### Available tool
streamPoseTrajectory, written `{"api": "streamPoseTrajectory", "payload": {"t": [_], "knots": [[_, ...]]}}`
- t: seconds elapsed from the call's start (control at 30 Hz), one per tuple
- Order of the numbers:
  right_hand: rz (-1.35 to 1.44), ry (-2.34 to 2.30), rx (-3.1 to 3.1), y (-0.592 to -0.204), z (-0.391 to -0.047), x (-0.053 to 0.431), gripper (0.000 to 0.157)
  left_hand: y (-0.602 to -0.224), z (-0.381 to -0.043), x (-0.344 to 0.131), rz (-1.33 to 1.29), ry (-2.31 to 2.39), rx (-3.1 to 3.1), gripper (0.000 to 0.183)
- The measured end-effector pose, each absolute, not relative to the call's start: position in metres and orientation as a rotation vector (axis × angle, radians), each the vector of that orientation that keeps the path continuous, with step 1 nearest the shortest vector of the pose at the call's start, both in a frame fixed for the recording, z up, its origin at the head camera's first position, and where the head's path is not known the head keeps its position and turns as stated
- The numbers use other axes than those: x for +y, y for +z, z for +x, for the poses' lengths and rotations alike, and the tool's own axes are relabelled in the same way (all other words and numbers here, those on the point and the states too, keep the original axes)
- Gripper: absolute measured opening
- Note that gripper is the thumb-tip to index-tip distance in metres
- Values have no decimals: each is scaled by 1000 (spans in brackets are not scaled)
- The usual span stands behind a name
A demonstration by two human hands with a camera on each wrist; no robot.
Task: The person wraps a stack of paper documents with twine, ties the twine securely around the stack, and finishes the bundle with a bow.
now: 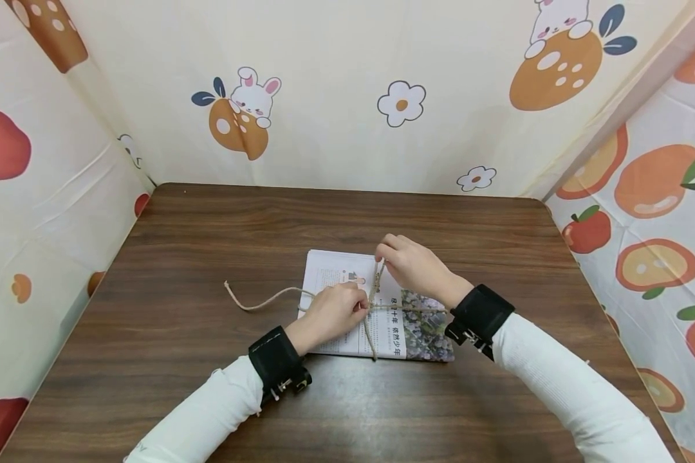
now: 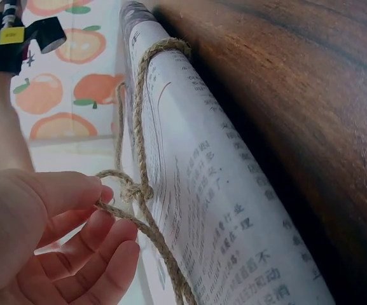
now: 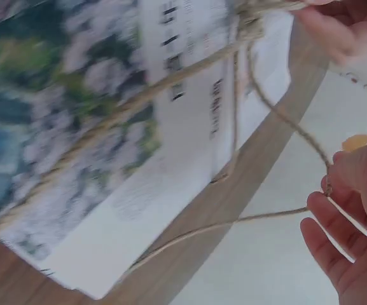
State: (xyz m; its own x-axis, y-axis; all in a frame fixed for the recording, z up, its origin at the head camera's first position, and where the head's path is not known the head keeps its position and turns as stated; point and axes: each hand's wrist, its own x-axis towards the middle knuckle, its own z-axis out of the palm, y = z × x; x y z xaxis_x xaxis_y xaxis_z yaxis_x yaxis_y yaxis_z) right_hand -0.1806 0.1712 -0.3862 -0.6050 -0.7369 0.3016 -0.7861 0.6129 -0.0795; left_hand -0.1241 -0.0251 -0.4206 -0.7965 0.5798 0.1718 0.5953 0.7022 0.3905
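Observation:
A stack of newspapers (image 1: 388, 337), with a flower photo on its right part, lies on the table. Jute twine (image 1: 405, 307) crosses it both ways, and a knot (image 2: 135, 192) sits where the strands meet. My left hand (image 1: 333, 314) pinches a strand of twine (image 2: 116, 210) close to the knot, between thumb and fingertips. Above the far edge of the stack, my right hand (image 1: 414, 267) pinches another strand (image 3: 291, 125), lifted off the paper. One loose twine end (image 1: 249, 307) trails onto the table at the left. In the head view my left hand partly covers the knot.
The brown wood-grain table (image 1: 208, 231) extends around the stack. Behind it hangs a pale printed cloth (image 1: 336, 77), with more patterned cloth at both sides. Each wrist wears a black strap, the left one (image 1: 275, 360) near the stack's front left corner.

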Motion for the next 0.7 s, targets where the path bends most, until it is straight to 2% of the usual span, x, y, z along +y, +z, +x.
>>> {"api": "streamPoseTrajectory", "payload": {"t": [0.37, 0.7], "knots": [[1461, 422, -2574, -374, -176, 131, 16, -424, -123, -22, -1010, -679, -2863, 10], [1495, 502, -2640, -386, -169, 130, 16, -429, -122, -23, -991, -735, -2855, 12]]}}
